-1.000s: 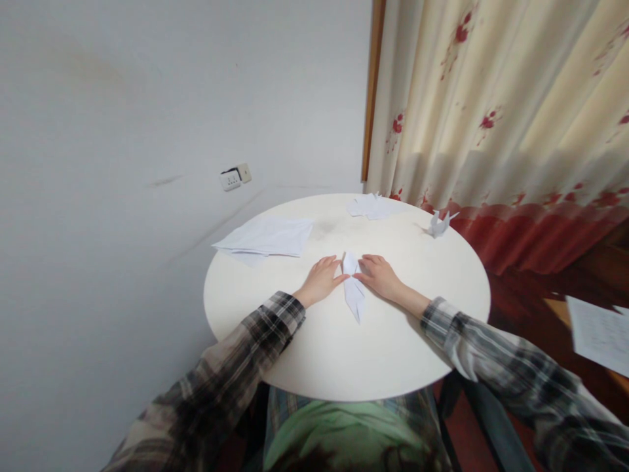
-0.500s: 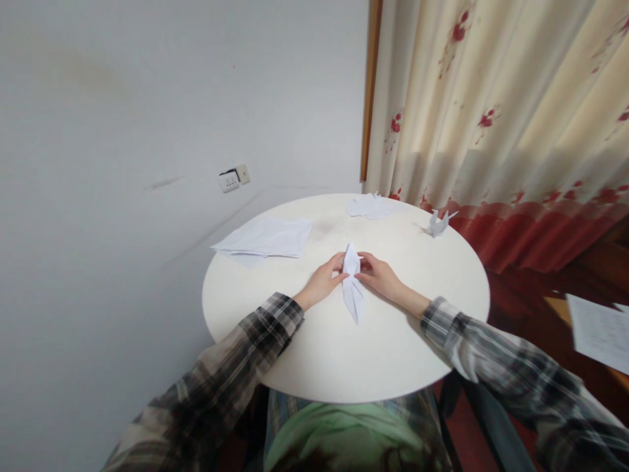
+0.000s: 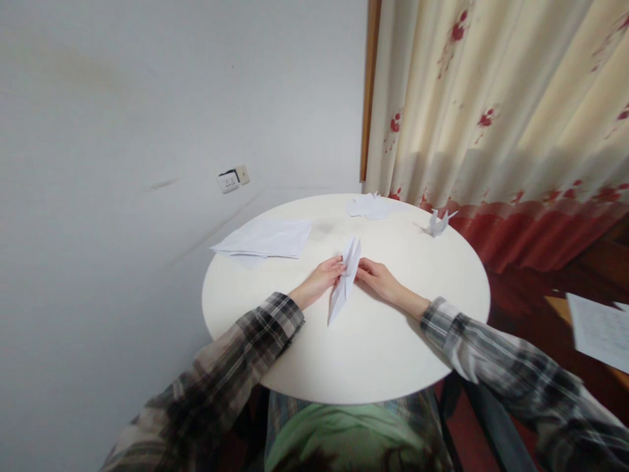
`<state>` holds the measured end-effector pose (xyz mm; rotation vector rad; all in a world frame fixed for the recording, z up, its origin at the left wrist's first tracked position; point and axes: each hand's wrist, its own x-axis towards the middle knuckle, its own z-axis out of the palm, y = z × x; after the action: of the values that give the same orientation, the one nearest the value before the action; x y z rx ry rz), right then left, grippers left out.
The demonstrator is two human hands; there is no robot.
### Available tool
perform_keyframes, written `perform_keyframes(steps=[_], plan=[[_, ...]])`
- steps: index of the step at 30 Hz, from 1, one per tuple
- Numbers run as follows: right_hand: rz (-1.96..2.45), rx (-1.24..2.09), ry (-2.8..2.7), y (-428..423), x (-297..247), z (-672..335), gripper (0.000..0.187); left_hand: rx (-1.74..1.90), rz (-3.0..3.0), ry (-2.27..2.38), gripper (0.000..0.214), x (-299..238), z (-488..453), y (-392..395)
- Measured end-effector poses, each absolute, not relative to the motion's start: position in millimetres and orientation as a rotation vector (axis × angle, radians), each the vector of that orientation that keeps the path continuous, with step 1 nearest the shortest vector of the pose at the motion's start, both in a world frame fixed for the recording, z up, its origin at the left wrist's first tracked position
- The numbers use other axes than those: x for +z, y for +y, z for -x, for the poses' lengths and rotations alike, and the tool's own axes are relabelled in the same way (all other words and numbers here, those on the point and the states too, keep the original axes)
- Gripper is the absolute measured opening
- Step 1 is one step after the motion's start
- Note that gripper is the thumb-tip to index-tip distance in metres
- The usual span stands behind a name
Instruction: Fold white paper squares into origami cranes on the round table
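Observation:
A long, narrow piece of folded white paper [image 3: 350, 262], pointed at its lower end, stands at a tilt over the middle of the round table. My left hand [image 3: 322, 278] is closed on its left side, with fingers and thumb at the paper's middle. From the right, my right hand [image 3: 381, 278] pinches the paper's edge with bent fingers; some fingertips are hidden behind the paper. A finished paper crane [image 3: 439, 224] sits apart near the right rim of the table.
The white round table [image 3: 354, 367] touches or nearly touches the wall. A stack of paper sheets [image 3: 270, 237] lies at its left, smaller sheets [image 3: 368, 206] at the far edge. A flowered curtain [image 3: 491, 131] hangs behind. Printed sheets [image 3: 599, 331] lie on a wooden surface at right.
The folded paper has turned, its lower point swinging left and its top leaning right. My left fingers have shifted on it, and both hands stay in nearly the same place.

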<state>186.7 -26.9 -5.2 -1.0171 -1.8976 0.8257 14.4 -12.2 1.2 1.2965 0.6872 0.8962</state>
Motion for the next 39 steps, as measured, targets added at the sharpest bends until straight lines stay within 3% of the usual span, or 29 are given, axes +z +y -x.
perform_keyframes(steps=[6,11,20,25,28,33,39], plan=[[0.884,0.941,-1.944,-23.3,-9.7,-187.4,0.036,0.791,-1.278,0.630,0.038,-2.0,-17.6,-13.3],[0.874,0.984,-1.897,-21.2,-10.3,-187.1,0.035,0.908,-1.356,0.707,0.040,-5.5,-22.0,-11.8],[1.054,0.885,-1.755,-15.4,-15.2,-187.9,0.025,1.020,-1.577,0.931,0.011,-14.2,-22.9,-2.2],[1.182,0.767,-1.729,-16.1,-10.8,-188.2,0.034,1.376,-1.990,1.164,0.032,-3.6,-16.3,-7.9],[1.259,0.652,-1.803,-16.4,-10.0,-189.1,0.039,1.200,-2.345,0.903,0.025,5.0,-16.2,-16.7],[1.388,0.407,-1.942,-14.1,-11.8,-194.0,0.030,0.948,-2.527,0.751,0.021,6.2,-16.1,-20.3],[1.107,0.217,-2.069,-11.9,-11.9,-197.3,0.013,0.725,-2.599,0.691,0.031,7.2,-5.2,-15.4]])
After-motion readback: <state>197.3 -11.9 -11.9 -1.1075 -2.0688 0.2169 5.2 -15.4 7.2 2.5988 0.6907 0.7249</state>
